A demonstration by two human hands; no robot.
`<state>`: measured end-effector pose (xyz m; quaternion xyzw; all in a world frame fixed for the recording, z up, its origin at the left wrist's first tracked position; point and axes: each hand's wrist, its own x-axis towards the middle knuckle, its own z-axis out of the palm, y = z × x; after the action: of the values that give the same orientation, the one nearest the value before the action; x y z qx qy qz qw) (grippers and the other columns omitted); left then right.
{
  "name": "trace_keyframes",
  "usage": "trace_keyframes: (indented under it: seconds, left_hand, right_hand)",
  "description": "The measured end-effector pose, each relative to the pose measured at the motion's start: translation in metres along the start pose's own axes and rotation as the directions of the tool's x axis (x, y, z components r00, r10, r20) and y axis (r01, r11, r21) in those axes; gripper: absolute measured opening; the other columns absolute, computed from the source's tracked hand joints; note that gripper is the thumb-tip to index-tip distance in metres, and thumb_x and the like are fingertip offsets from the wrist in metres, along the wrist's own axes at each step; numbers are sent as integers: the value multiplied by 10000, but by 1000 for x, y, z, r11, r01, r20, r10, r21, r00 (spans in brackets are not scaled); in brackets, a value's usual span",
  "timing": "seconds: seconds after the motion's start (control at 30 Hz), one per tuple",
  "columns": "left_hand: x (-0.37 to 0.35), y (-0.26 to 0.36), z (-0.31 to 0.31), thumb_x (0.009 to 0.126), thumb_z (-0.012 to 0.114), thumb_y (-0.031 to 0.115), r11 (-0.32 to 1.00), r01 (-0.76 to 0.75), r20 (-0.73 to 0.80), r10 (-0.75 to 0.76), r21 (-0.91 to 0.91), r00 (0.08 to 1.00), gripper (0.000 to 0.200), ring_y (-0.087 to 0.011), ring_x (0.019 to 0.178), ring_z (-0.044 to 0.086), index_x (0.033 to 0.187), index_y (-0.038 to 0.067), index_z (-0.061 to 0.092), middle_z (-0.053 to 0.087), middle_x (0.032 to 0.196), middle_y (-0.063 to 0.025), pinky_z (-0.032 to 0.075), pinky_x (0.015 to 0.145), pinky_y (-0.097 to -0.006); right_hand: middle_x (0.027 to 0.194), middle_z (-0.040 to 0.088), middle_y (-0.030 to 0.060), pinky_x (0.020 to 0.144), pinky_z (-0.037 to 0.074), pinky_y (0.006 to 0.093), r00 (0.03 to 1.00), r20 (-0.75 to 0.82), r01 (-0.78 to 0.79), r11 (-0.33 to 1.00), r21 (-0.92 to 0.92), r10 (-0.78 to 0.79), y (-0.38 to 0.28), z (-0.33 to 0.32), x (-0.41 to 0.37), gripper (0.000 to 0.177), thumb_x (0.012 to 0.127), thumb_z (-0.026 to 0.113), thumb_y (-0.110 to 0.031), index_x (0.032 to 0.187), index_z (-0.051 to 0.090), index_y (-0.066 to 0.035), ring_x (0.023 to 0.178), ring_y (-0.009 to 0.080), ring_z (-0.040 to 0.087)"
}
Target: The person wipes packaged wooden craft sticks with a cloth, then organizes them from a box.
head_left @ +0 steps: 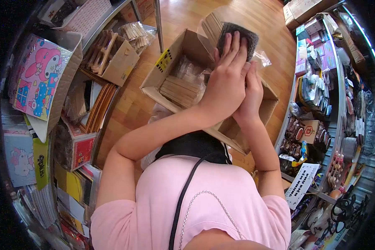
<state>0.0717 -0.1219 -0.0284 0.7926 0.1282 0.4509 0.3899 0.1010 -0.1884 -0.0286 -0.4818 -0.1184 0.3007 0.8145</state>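
My left hand (229, 77) reaches across with its fingers laid over a dark grey cloth-like pad (251, 39). Beneath and beside the pad shows a clear plastic pack of flat wooden sticks (211, 27). Close against the left hand, my right hand (251, 89) is bent round the near side of the pack, its fingertips mostly hidden. Both hands are above an open cardboard box (154, 92) on the floor. Inside the box lie more wooden sticks (179, 89) and clear plastic packs (191, 68).
Wooden floor (125, 110) surrounds the box. To the left, a shelf holds a smaller carton (120, 62), cartoon-printed folders (41, 79) and frames. Along the right, a metal shelf carries packaged goods (314, 91) and a white printed sign (303, 185).
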Motion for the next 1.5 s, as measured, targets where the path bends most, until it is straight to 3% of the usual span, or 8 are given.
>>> trace_keyframes:
  seconds: [0.17, 0.27, 0.3, 0.47, 0.63, 0.73, 1.17, 1.5]
  left_hand:
    - [41, -30, -6, 865, 415, 102, 989, -103, 9, 103, 107, 995, 358, -396, 1250, 350, 1139, -113, 498, 441, 1267, -278, 216, 1045, -508]
    - [69, -35, -34, 923, 405, 165, 908, 400, 211, -370, -121, 905, 351, -349, 1244, 384, 1142, -86, 515, 478, 1261, -220, 321, 1020, -353]
    - [64, -35, -34, 888, 381, 108, 911, 395, 215, -364, -122, 906, 366, -399, 1259, 331, 1169, -104, 482, 420, 1291, -268, 219, 1047, -513]
    - [-18, -2, -9, 867, 425, 97, 996, -71, 160, 62, 51, 985, 426, -389, 1299, 272, 1257, -71, 416, 334, 1377, -229, 203, 1051, -520]
    - [19, -16, -4, 814, 469, 62, 944, -304, 150, 284, 130, 947, 335, -347, 1232, 398, 1118, -39, 563, 490, 1264, -191, 249, 1052, -469]
    - [52, -28, -22, 824, 438, 52, 993, 57, 341, -89, 104, 936, 377, -342, 1257, 368, 1188, 35, 535, 481, 1271, -193, 247, 1058, -429]
    - [14, -20, -8, 764, 509, 60, 903, -392, 177, 363, 175, 915, 308, -280, 1148, 504, 1049, -7, 603, 585, 1138, -151, 304, 1034, -424]
    - [65, -66, -39, 807, 471, 28, 966, -148, 176, 112, 211, 978, 289, -337, 1011, 551, 1064, 62, 599, 605, 1033, -185, 412, 883, -408]
  right_hand:
    - [1019, 554, 22, 732, 395, 241, 998, 61, -18, 999, -27, 20, 6, -7, -9, 429, 972, 368, -307, 1285, 421, -20, 869, 98, 516]
    - [797, 502, -53, 540, 311, 180, 990, 139, -24, 998, -62, 32, 4, -3, -20, 442, 961, 402, -297, 1319, 400, -37, 664, 19, 437]
    - [765, 479, -53, 555, 329, 187, 986, 162, -29, 997, -67, 40, 2, -5, -18, 447, 961, 402, -301, 1322, 398, -37, 661, 27, 436]
    - [1156, 531, 85, 933, 373, 309, 999, -21, -36, 995, -96, 34, -1, -11, 1, 469, 972, 356, -342, 1282, 418, 5, 1058, 173, 493]
    - [1162, 537, 73, 907, 412, 346, 1000, 16, -23, 1000, 9, 22, 3, -8, 2, 433, 963, 366, -356, 1240, 443, -32, 1052, 168, 520]
    - [1179, 529, 63, 937, 395, 348, 998, 43, -46, 999, -17, 46, 5, -7, -4, 435, 964, 368, -337, 1259, 427, -23, 1096, 160, 498]
    - [1172, 530, 88, 927, 376, 337, 993, -36, -113, 989, 95, 117, -5, 2, 2, 413, 965, 365, -353, 1214, 458, -38, 1070, 194, 498]
    - [1270, 486, 106, 954, 412, 363, 999, 33, -39, 999, -23, 39, -5, -17, 8, 458, 967, 341, -331, 1291, 390, -10, 1131, 214, 504]
